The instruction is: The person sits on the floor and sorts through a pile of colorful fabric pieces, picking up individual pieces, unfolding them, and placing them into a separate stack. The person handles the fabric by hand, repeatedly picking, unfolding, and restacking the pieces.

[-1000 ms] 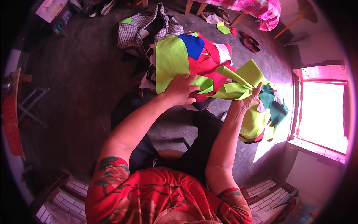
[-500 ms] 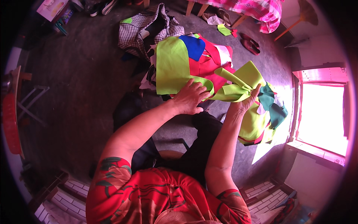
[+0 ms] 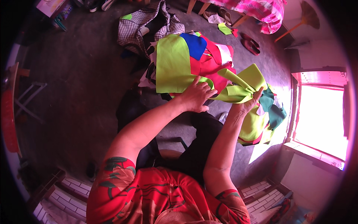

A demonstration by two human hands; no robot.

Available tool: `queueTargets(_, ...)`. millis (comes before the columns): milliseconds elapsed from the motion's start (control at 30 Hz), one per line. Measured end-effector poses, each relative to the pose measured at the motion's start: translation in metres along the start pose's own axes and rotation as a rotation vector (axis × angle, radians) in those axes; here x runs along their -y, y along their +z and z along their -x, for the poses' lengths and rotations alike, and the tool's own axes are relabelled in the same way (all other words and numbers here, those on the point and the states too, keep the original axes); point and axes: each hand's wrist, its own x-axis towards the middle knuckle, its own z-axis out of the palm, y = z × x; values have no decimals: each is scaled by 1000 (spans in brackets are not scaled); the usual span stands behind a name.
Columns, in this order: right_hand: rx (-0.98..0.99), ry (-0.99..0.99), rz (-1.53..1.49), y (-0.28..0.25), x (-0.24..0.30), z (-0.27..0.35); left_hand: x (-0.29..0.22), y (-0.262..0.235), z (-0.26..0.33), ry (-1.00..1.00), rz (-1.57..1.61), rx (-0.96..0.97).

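Observation:
My right hand (image 3: 247, 106) is closed round the gathered middle of a lime-green piece of cloth (image 3: 250, 77), which fans out above the fist. A strip of it runs left toward my left hand (image 3: 195, 96). That hand lies over the cloth with its fingers apart, at the lower edge of a flat lime-green panel (image 3: 172, 63). Beneath are red cloth pieces (image 3: 209, 67), and a blue piece (image 3: 194, 45) lies on top. To the right of my right hand is a second heap of lime cloth (image 3: 251, 128) with dark green scraps (image 3: 276, 115).
Beyond the heap lies a checked cloth bundle (image 3: 138, 31). Dark red shoes (image 3: 250, 44) and a lime scrap (image 3: 224, 28) are on the floor near a pink-covered table or bed (image 3: 257, 11). A broom (image 3: 308, 16) leans far right, above a bright window (image 3: 321, 123). A folding stand (image 3: 30, 95) is at left.
My left hand has slid a little to the right along the cloth. My right hand keeps its grip on the bunched lime cloth, which has shifted slightly.

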Motion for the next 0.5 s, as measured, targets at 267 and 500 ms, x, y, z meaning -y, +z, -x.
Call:
queueTargets(267,9,33,-61,1,5,3,-10,-8,-8,32,52,87)
queueTargets(500,69,87,-137,4,8,6,-12,0,-13,92,32,-1)
